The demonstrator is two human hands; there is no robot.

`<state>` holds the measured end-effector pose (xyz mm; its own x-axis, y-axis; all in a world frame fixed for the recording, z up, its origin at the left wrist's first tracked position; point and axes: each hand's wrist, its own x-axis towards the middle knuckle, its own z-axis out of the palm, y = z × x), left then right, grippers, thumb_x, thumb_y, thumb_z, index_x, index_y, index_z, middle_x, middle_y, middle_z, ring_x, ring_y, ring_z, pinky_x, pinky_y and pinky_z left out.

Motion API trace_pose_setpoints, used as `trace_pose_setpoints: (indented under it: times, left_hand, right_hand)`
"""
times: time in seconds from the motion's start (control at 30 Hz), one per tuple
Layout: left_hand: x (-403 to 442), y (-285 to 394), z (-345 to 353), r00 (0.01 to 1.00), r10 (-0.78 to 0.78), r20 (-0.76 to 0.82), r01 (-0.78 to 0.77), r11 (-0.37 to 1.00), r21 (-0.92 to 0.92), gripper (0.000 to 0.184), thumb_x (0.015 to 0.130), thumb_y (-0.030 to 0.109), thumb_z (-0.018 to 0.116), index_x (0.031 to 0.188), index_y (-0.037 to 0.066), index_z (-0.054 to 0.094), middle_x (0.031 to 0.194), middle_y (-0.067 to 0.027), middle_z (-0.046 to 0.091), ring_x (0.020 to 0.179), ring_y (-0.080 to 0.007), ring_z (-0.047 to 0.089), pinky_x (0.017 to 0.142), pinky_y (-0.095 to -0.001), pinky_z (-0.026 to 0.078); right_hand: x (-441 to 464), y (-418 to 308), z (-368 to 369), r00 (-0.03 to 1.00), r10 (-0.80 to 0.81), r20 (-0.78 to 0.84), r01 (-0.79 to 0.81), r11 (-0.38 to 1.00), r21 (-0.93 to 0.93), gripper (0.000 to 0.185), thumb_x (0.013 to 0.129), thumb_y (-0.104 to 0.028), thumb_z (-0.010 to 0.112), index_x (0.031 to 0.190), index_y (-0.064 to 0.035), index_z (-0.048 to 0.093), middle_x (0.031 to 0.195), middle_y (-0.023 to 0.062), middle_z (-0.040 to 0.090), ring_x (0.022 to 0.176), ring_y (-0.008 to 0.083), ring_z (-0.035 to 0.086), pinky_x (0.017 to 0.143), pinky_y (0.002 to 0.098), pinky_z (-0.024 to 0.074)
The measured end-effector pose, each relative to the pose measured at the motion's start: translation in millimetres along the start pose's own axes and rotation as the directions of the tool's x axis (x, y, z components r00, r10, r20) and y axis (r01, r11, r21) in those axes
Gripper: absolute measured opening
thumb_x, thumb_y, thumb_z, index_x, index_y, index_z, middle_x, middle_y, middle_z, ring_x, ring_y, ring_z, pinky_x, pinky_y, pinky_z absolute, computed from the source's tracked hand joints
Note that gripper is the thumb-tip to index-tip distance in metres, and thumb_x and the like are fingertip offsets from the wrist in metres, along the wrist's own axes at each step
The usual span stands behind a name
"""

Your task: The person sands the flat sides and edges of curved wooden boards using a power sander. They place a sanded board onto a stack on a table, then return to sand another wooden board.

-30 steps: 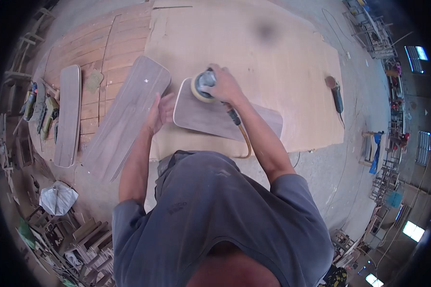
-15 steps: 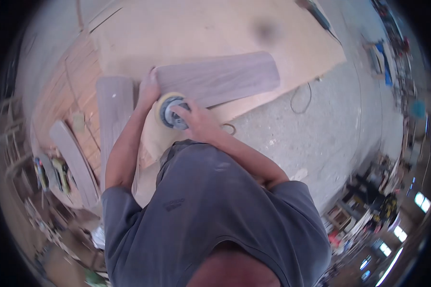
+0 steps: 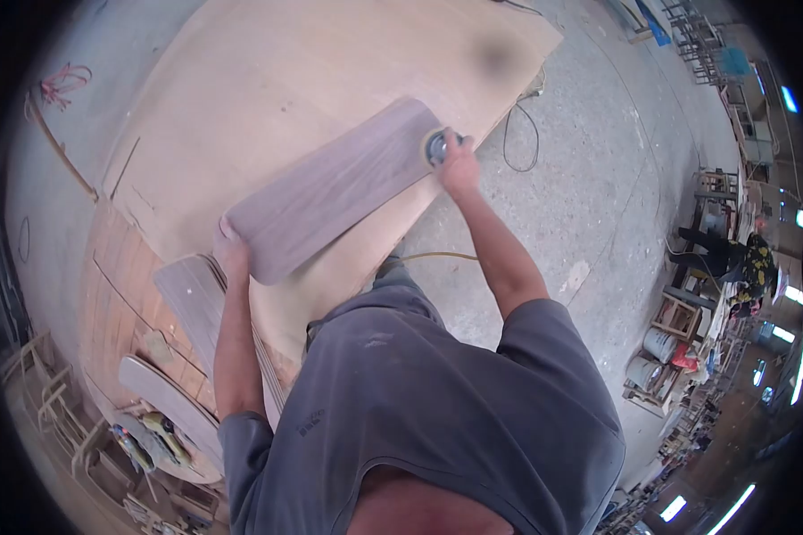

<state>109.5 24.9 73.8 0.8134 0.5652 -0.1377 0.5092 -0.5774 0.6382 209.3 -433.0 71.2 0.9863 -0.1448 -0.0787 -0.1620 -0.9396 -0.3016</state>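
A long wooden board (image 3: 330,187) with rounded corners lies slantwise on a pale plywood sheet (image 3: 268,98). My left hand (image 3: 233,250) grips its near left end, fingers over the edge. At the far right end, my right hand (image 3: 459,168) is closed around the top of a round orbital sander (image 3: 435,148). The sander's yellowish pad sits at the board's right edge; whether it touches the face there I cannot tell. Under my left forearm lies a stack of similar boards (image 3: 190,290).
A curved board (image 3: 165,392) and power tools (image 3: 162,435) lie on the planked surface at left. A yellow hose (image 3: 442,255) runs beside my leg, and a looped cord (image 3: 520,138) hangs past the plywood's right edge. Stools and buckets (image 3: 658,345) stand at far right.
My right hand has carried the sander from the board's left end to its right end. My left hand stays at the left end. The view has turned and shifted.
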Motion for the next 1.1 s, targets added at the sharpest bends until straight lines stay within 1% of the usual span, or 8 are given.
trace_pose_setpoints:
  times: [0.2, 0.4, 0.5, 0.53, 0.6, 0.7, 0.83, 1.1]
  left_hand:
    - [17, -20, 10, 0.996, 0.089, -0.029, -0.089, 0.996, 0.002, 0.050, 0.106, 0.039, 0.045, 0.125, -0.005, 0.062, 0.114, -0.0283, 0.068, 0.108, -0.0416, 0.066, 0.093, -0.0475, 0.049]
    - [61, -32, -2, 0.954, -0.008, 0.301, 0.006, 1.000, 0.008, 0.052, 0.100, 0.040, 0.058, 0.121, -0.008, 0.065, 0.109, -0.0254, 0.071, 0.106, -0.0301, 0.068, 0.093, -0.0408, 0.051]
    - [65, 9, -19, 0.850, -0.197, 0.488, 0.079, 0.964, 0.252, 0.056, 0.100, 0.040, 0.058, 0.129, -0.008, 0.062, 0.116, -0.0296, 0.069, 0.111, -0.0321, 0.067, 0.097, -0.0389, 0.050]
    - [72, -3, -12, 0.878, -0.063, 0.474, -0.023, 0.985, 0.173, 0.054, 0.100, 0.039, 0.057, 0.131, -0.006, 0.062, 0.117, -0.0293, 0.069, 0.112, -0.0328, 0.067, 0.098, -0.0392, 0.050]
    - [85, -50, 11, 0.887, 0.195, 0.418, -0.223, 0.975, 0.018, 0.051, 0.101, 0.036, 0.056, 0.136, -0.001, 0.061, 0.118, -0.0289, 0.069, 0.113, -0.0340, 0.067, 0.098, -0.0396, 0.051]
    - [76, -47, 12, 0.876, 0.283, 0.391, -0.345, 0.934, 0.098, 0.042, 0.102, 0.030, 0.055, 0.135, 0.007, 0.064, 0.119, -0.0260, 0.068, 0.111, -0.0370, 0.067, 0.096, -0.0418, 0.052]
    - [50, -11, 2, 0.873, 0.384, 0.301, -0.442, 0.884, 0.154, 0.036, 0.101, 0.027, 0.056, 0.130, 0.009, 0.068, 0.112, -0.0226, 0.069, 0.102, -0.0388, 0.067, 0.090, -0.0438, 0.053]
    - [48, -7, 9, 0.871, 0.436, 0.228, -0.486, 0.833, 0.264, 0.036, 0.100, 0.031, 0.057, 0.124, 0.008, 0.072, 0.102, -0.0213, 0.070, 0.092, -0.0387, 0.067, 0.082, -0.0448, 0.053]
  right_hand:
    - [17, -17, 26, 0.999, 0.040, -0.014, -0.040, 0.999, -0.006, 0.055, 0.088, -0.006, 0.059, 0.140, -0.0188, 0.047, 0.130, 0.0281, 0.048, 0.096, 0.0440, 0.068, 0.083, 0.0529, 0.0568]
    - [-58, -139, 53, 0.935, -0.266, 0.236, 0.177, 0.924, 0.339, 0.053, 0.086, -0.005, 0.060, 0.136, -0.0182, 0.052, 0.127, 0.0269, 0.051, 0.102, 0.0437, 0.067, 0.085, 0.0515, 0.0568]
    - [-33, -174, 58, 0.921, -0.322, 0.220, 0.234, 0.907, 0.350, 0.052, 0.086, -0.006, 0.061, 0.136, -0.0188, 0.053, 0.124, 0.0261, 0.051, 0.101, 0.0414, 0.068, 0.083, 0.0503, 0.0574]
    - [-21, -178, 59, 0.924, -0.321, 0.208, 0.238, 0.908, 0.344, 0.052, 0.086, -0.006, 0.061, 0.135, -0.0190, 0.053, 0.124, 0.0257, 0.052, 0.100, 0.0403, 0.068, 0.082, 0.0497, 0.0576]
    - [14, -168, 72, 0.946, -0.288, 0.148, 0.252, 0.941, 0.224, 0.051, 0.086, -0.007, 0.062, 0.134, -0.0205, 0.054, 0.122, 0.0242, 0.052, 0.097, 0.0378, 0.069, 0.080, 0.0473, 0.0581]
    - [70, -134, 73, 0.972, -0.234, -0.030, 0.235, 0.969, 0.071, 0.046, 0.088, -0.009, 0.062, 0.132, -0.0239, 0.057, 0.117, 0.0213, 0.053, 0.093, 0.0333, 0.070, 0.076, 0.0428, 0.0586]
    - [121, -83, 30, 0.997, -0.058, 0.041, 0.059, 0.998, -0.025, 0.051, 0.089, -0.013, 0.061, 0.138, -0.0245, 0.053, 0.118, 0.0214, 0.054, 0.099, 0.0372, 0.069, 0.080, 0.0478, 0.0589]
    - [116, 54, -31, 0.945, 0.110, 0.309, -0.209, 0.927, 0.310, 0.076, 0.073, -0.034, 0.082, 0.139, -0.0130, 0.049, 0.124, 0.0227, 0.060, 0.107, 0.0349, 0.068, 0.094, 0.0435, 0.0536]
